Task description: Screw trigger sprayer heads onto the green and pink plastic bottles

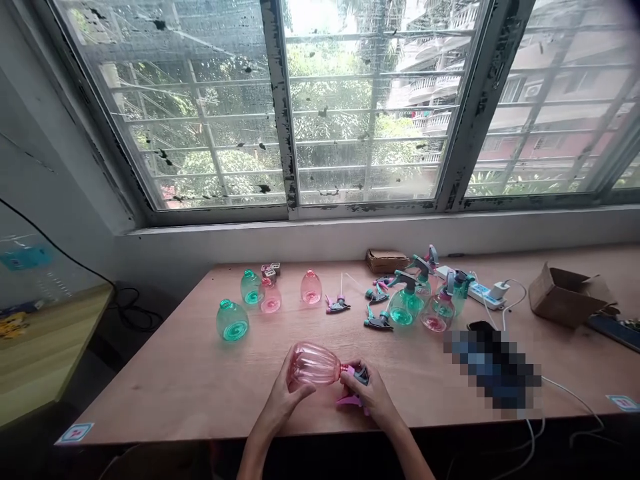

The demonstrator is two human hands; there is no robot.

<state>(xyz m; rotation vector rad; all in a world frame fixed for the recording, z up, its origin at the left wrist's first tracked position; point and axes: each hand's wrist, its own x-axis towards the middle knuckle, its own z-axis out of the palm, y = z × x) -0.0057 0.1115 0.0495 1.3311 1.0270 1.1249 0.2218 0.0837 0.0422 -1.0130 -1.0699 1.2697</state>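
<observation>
A clear pink spray bottle (316,365) lies on its side in the air over the table's front, its neck pointing right. My left hand (286,393) is wrapped round the bottle's base end. At the neck, my right hand (367,390) grips a pink and grey spray head (354,401), which meets the bottle's mouth; whether the threads engage is hidden by the fingers. Beyond my hands stand green bottles (233,321) and pink bottles (311,288) without heads. Loose spray heads (379,320) lie right of them, beside several bottles with heads fitted (403,303).
The wooden table (165,393) runs below a window. At the back are a flat cardboard box (387,260) and small printed cubes (271,271). To the right sit a power strip (485,295) with white cables, an open cardboard box (570,297) and a blurred-out dark object (493,367).
</observation>
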